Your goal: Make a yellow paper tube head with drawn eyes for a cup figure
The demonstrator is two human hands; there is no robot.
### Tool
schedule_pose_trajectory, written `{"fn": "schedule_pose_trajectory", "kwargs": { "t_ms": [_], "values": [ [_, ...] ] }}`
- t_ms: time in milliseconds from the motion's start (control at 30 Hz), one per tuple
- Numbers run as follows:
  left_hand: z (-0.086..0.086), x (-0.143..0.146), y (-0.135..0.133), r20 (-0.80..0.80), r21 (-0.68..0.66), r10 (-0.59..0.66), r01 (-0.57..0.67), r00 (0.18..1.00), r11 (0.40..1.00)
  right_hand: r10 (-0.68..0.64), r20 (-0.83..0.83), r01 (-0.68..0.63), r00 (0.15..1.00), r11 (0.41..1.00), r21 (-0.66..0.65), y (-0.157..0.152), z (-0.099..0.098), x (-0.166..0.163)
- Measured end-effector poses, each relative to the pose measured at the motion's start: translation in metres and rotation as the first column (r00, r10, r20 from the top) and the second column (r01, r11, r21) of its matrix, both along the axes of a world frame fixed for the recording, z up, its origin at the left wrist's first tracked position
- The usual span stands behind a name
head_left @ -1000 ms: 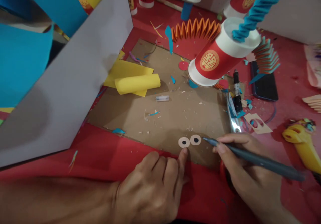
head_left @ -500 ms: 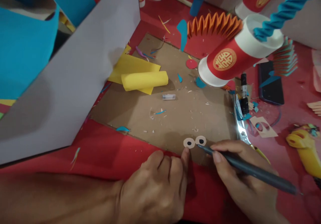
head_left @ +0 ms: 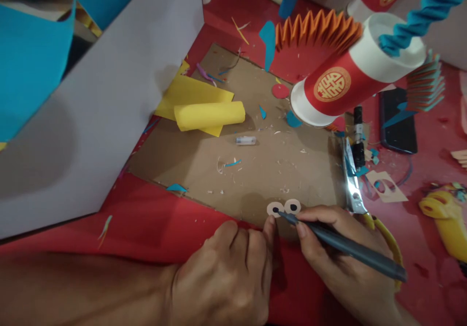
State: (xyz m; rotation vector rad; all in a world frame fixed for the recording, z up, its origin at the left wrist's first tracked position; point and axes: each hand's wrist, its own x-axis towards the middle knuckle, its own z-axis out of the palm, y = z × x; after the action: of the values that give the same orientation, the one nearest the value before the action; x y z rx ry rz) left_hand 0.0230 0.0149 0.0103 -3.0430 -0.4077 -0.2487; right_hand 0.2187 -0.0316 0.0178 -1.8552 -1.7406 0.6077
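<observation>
Two small pale paper eyes point(head_left: 270, 210) with black centres lie side by side at the near edge of a cardboard sheet point(head_left: 204, 170). The fingers of my left hand point(head_left: 226, 272) are curled; its index fingertip pins the left eye by its lower edge. What its thumb does is hidden. A dark grey pen point(head_left: 350, 245) is held in my right hand point(head_left: 339, 267), fingers closed round it near the point. The pen's tip touches or hovers just over the left eye's black centre; I cannot tell which. The right eye lies just beyond the pen tip.
A red-and-white paper cup point(head_left: 332, 87) with folded paper arms stands beyond my right hand. Scissors point(head_left: 353, 180), a phone point(head_left: 397, 121) and a yellow tool point(head_left: 443, 219) lie right. Rolled yellow paper point(head_left: 209, 116) and a pen cap point(head_left: 245, 140) rest on the cardboard. A white panel point(head_left: 120, 92) rises left.
My right hand has moved left with the pen, whose tip has gone from between the two eyes to the left eye's black centre. My left hand stays at that eye.
</observation>
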Motion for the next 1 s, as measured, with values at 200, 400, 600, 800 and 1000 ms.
{"fn": "schedule_pose_trajectory", "kwargs": {
  "t_ms": [200,400,600,800,1000],
  "values": [
    [0.0005,0.001,0.0009,0.007,-0.008,-0.007,0.007,1.0,1.0,-0.015,-0.011,0.015,1.0,1.0,-0.008,-0.0003,-0.0012,-0.0005],
    [-0.0008,0.0006,-0.0006,-0.006,0.003,0.0,0.0,1.0,1.0,-0.038,0.005,0.038,0.999,0.999,-0.02,0.0015,0.0003,-0.0008],
    [-0.0021,0.0013,-0.0016,-0.008,0.004,0.009,-0.009,1.0,1.0,-0.046,0.035,0.046,0.998,0.999,0.008,0.0032,-0.0003,-0.0021],
    [0.001,0.002,0.0022,-0.008,0.001,-0.016,0.016,1.0,1.0,-0.028,0.064,0.027,0.998,0.999,0.027,0.0064,0.0015,-0.0035],
    [0.0004,0.0027,0.0014,-0.014,-0.013,-0.015,0.015,1.0,1.0,-0.021,0.062,0.021,0.998,1.0,0.013,0.006,0.0024,-0.0029]
  ]
}}
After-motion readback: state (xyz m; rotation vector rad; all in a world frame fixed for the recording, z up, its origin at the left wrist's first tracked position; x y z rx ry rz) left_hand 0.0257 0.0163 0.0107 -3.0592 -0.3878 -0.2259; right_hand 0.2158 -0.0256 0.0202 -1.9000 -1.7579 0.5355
